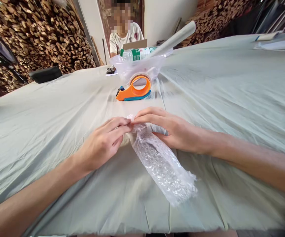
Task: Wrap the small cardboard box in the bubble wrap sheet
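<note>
A long roll of clear bubble wrap (162, 164) lies slantwise on the pale green tablecloth (45, 125), with something wrapped inside that I cannot make out. My left hand (105, 141) pinches the far end of the roll with its fingertips. My right hand (172, 130) meets it there, its fingers pressed on the same end and its thumb against the roll's side. Just beyond my hands lies an orange and blue tape dispenser (133, 90).
A clear plastic tub (138, 67) behind the dispenser holds a water bottle (137, 53) and a grey roll (174, 39). A person in a white shirt (124, 38) sits at the far side. Stacked firewood (38, 36) lines the back. A black object (45, 74) lies at the left edge.
</note>
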